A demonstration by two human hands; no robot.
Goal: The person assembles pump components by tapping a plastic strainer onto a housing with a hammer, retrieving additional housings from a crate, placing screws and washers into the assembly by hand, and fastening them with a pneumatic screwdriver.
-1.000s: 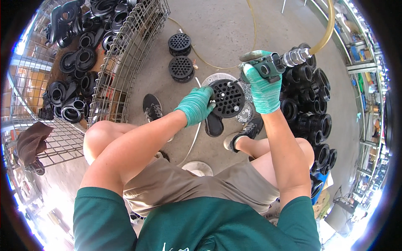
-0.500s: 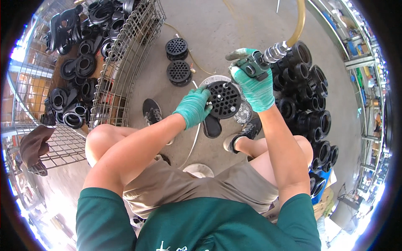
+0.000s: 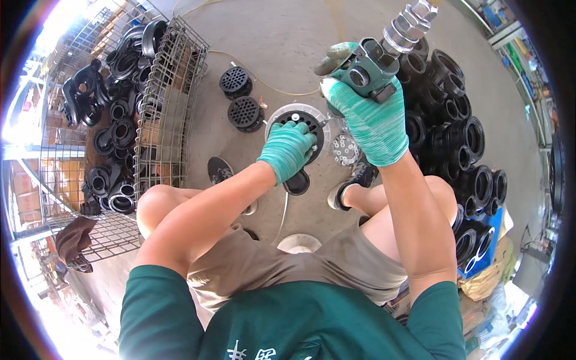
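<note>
In the head view, the left hand [image 3: 289,150] lies on a round black plate [image 3: 318,135] near the middle; I cannot tell if it grips. The right hand [image 3: 371,117], upper right, is wrapped around a green tool [image 3: 366,67]. Black rings [image 3: 447,141] sit piled at the right.

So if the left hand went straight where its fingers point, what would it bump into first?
Probably the small silvery bolt on the black round grate, just ahead of the left hand. Depth is hard to judge, so they may already touch.
</note>
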